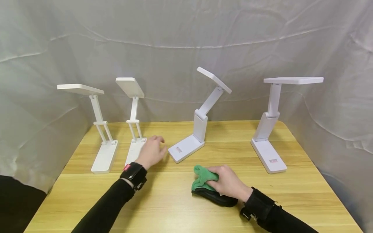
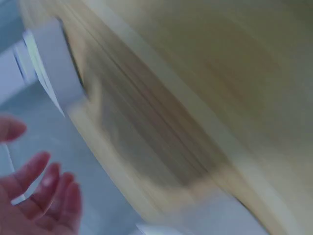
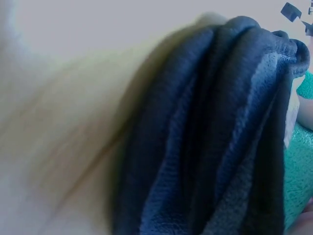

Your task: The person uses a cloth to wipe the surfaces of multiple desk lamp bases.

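Observation:
In the head view my right hand (image 1: 228, 183) pinches a bunched green cloth (image 1: 201, 177), which looks soft and fluffy. Under the cloth lies a folded black fabric piece (image 1: 217, 198); whether the two are joined I cannot tell. The right wrist view shows the black fabric (image 3: 210, 132) in close folds, with green cloth (image 3: 299, 171) at its right side. My left hand (image 1: 151, 150) holds nothing, its fingers loosely bent, beside the base of a white folding desk lamp (image 1: 134, 152). Blurred in the left wrist view, the left hand (image 2: 41, 200) appears with spread fingers.
Three more white folding lamps stand on the wooden table (image 1: 166, 207): one at far left (image 1: 105, 157), one in the middle (image 1: 187, 147), one at right (image 1: 268, 155). Grey sheeting (image 1: 175, 55) hangs behind and at both sides.

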{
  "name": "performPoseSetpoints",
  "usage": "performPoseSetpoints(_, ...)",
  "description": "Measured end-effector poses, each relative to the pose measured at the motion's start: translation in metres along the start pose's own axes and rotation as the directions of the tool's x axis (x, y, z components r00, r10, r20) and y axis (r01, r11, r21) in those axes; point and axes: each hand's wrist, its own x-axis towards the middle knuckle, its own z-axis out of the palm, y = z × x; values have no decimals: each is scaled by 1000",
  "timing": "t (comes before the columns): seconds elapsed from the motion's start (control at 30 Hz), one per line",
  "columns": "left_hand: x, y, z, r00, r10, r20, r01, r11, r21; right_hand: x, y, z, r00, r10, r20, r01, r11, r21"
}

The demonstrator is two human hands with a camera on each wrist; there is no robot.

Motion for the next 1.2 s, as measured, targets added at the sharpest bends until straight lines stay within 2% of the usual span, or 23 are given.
performPoseSetpoints(0.1, 14, 21, 15, 995, 24, 97, -25, 1000, 8, -1, 5, -2, 998, 37, -41, -36, 999, 19)
performPoseSetpoints(0.17, 19, 32, 23, 990, 29, 136, -33, 999, 28, -1, 9, -4, 995, 65, -75, -63, 997, 33)
performPoseSetpoints(0.3, 19, 44, 31, 991, 30, 131, -40, 996, 74, -2, 16, -10, 983, 128, -131, -120, 990, 67)
performPoseSetpoints(0.47, 3, 53, 34, 993, 84, 87, -94, 989, 114, -2, 24, -19, 965, 189, -183, -174, 980, 96)
performPoseSetpoints(0.6, -15, 66, 35, 984, 134, 119, -148, 983, 110, 0, 29, -24, 955, 202, -218, -191, 979, 71)
performPoseSetpoints(0.77, -38, 81, 39, 957, 247, 153, -260, 963, 68, 0, 34, -29, 941, 221, -257, -217, 975, 45)
performPoseSetpoints(0.87, -47, 86, 40, 934, 320, 159, -320, 947, -21, -1, 35, -31, 935, 228, -271, -226, 973, 36)
performPoseSetpoints(0.93, -48, 87, 39, 934, 318, 165, -299, 946, -128, -2, 36, -32, 933, 231, -275, -232, 972, 31)
performPoseSetpoints(1.0, -42, 87, 36, 947, 281, 154, -244, 944, -223, -2, 34, -33, 931, 229, -283, -230, 973, 29)
performPoseSetpoints(1.1, -22, 85, 30, 979, 171, 112, -130, 944, -304, -3, 30, -32, 933, 200, -300, -205, 979, 13)
performPoseSetpoints(1.2, 5, 84, 26, 994, 80, 77, -49, 940, -337, -2, 22, -28, 940, 133, -314, -150, 988, -30)
